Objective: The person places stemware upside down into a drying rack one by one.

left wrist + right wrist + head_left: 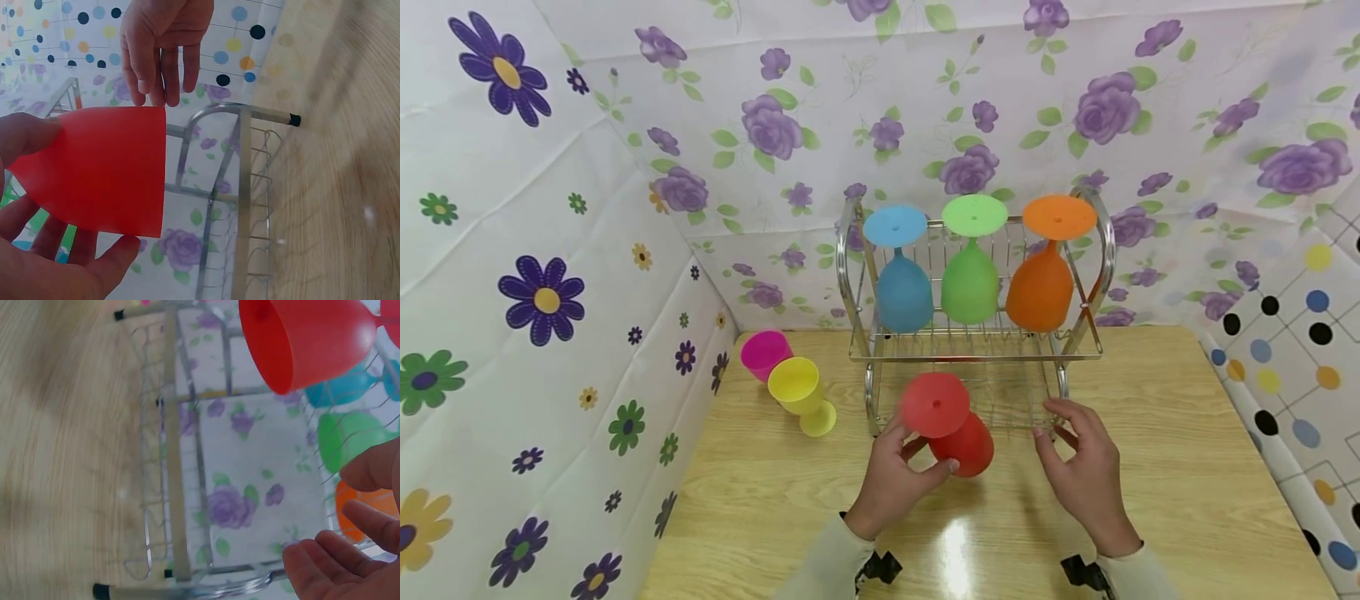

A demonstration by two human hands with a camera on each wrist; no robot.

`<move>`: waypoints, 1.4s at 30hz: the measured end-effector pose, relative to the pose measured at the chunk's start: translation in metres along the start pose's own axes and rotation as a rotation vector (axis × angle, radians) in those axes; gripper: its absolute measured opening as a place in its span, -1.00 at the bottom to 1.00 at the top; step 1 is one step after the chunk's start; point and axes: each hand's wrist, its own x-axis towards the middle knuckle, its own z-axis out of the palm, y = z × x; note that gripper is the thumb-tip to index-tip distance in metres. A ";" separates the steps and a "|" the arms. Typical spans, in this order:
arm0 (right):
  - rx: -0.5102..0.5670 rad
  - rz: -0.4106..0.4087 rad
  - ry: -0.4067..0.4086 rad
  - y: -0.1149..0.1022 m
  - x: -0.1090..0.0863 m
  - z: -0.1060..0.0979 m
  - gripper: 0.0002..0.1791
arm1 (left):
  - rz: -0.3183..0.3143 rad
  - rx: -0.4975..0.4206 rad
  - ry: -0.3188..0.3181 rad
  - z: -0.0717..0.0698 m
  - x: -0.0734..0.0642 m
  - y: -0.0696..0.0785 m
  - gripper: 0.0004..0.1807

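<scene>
We are seeing the left hand [895,483] gripping a red goblet [970,450] mouth down, its long axis leaning slightly left, the two-tier metal rack [977,359] lying just beyond. Farther right, the right hand [1086,479] is spreading its fingers, holding nothing.

Left hand [891,483]: thumb and fingers bent round in a grip. Right hand [1086,479]: fingers loosely bent, thumb set apart from them. Both forearms [829,560], light-sleeved, reach forward from the head view's lower edge; hands apart.
</scene>
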 end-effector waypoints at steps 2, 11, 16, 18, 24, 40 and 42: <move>-0.025 -0.002 0.020 0.007 0.003 0.001 -0.57 | -0.008 0.021 -0.004 0.000 0.003 -0.003 -0.29; -0.081 0.105 0.067 0.035 0.013 0.006 -0.54 | -0.085 0.141 -0.027 0.001 0.015 -0.020 -0.31; -0.083 0.191 0.067 0.045 0.018 0.011 -0.50 | -0.089 0.182 -0.042 0.002 0.024 -0.030 -0.32; -0.084 0.217 0.071 0.050 0.020 0.014 -0.51 | -0.103 0.196 -0.043 0.003 0.028 -0.032 -0.29; -0.089 0.242 0.141 0.061 0.025 0.021 -0.59 | -0.146 0.229 -0.047 0.009 0.042 -0.039 -0.27; -0.164 0.267 0.185 0.067 0.030 0.021 -0.59 | -0.199 0.244 -0.071 0.026 0.074 -0.056 -0.30; -0.159 0.266 0.179 0.067 0.030 0.021 -0.59 | -0.215 0.245 -0.072 0.027 0.077 -0.057 -0.31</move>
